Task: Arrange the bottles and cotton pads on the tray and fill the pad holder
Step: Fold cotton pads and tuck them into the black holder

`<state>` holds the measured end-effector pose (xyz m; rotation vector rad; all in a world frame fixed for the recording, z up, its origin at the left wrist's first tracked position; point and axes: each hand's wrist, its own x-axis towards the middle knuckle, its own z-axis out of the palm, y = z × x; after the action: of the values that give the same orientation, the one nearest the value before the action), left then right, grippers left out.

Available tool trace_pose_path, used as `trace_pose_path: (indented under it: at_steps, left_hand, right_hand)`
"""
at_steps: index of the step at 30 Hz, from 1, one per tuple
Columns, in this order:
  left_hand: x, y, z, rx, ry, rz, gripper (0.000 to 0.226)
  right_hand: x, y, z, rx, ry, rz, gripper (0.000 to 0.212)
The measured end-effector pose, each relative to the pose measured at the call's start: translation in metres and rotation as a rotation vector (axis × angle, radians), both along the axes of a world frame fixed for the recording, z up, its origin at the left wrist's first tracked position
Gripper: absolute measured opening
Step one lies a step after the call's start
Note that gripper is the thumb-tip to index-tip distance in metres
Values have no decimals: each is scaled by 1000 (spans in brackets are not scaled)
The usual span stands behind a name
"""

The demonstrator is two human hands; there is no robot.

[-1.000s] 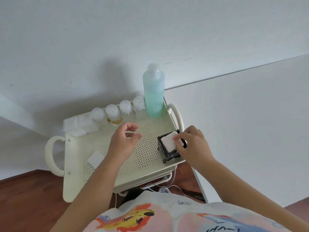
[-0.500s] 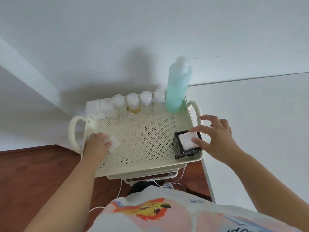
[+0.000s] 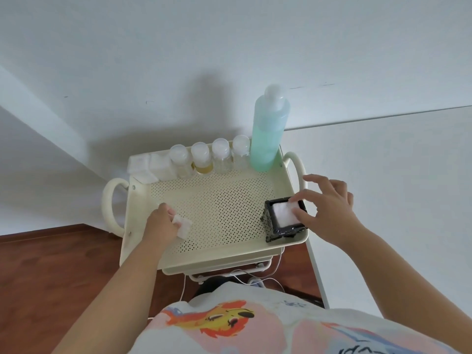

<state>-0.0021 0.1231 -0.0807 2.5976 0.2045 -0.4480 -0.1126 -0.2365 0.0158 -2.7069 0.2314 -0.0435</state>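
A cream perforated tray tops a small cart. Along its back edge stand several small clear bottles and a tall green bottle. Packs of cotton pads lie at the back left corner. A black square pad holder with white pads inside sits at the front right. My left hand pinches a loose white cotton pad at the tray's left side. My right hand rests spread over the holder, thumb and forefinger touching the pads in it.
The tray has looped handles on both sides. A white table stands right against the cart. White cables hang under the tray. Wooden floor lies to the left; a white wall is behind.
My left hand moved from the tray's middle to its left side and took hold of the loose cotton pad. My right hand's fingers spread out over the holder. The camera shifted.
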Motion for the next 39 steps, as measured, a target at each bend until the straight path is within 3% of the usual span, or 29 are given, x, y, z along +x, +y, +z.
trace_pose_path:
  at_steps: [2, 7, 10, 13, 17, 20, 28, 33, 39]
  left_hand:
    - [1, -10, 10, -163, 69, 75, 22]
    - [-5, -64, 56, -783, 194, 131, 18]
    - [-11, -101, 79, -955, 247, 6, 18]
    - [-19, -132, 93, -930, 235, -191, 18]
    - [-22, -164, 104, -709, 152, -459, 18]
    - [-18, -179, 113, -630, 111, -544, 17]
    - [-33, -185, 111, -680, 68, -302, 31]
    - [-62, -190, 104, -688, -39, -261, 15]
    - [-70, -187, 99, -567, -107, -292, 9]
  right_hand:
    - [-1, -6, 2, 47, 11, 23, 35]
    - [-5, -18, 1, 62, 202, 84, 87]
    - [-6, -20, -5, 20, 257, 100, 94]
    - [-7, -20, -8, 16, 226, 73, 87]
    - [-6, -19, -11, -16, 199, 86, 83]
    - [-6, -18, -12, -49, 170, 101, 82]
    - [-6, -18, -13, -54, 175, 104, 84]
    - [-7, -18, -14, -43, 163, 103, 84]
    - [-6, -20, -10, -26, 179, 115, 84]
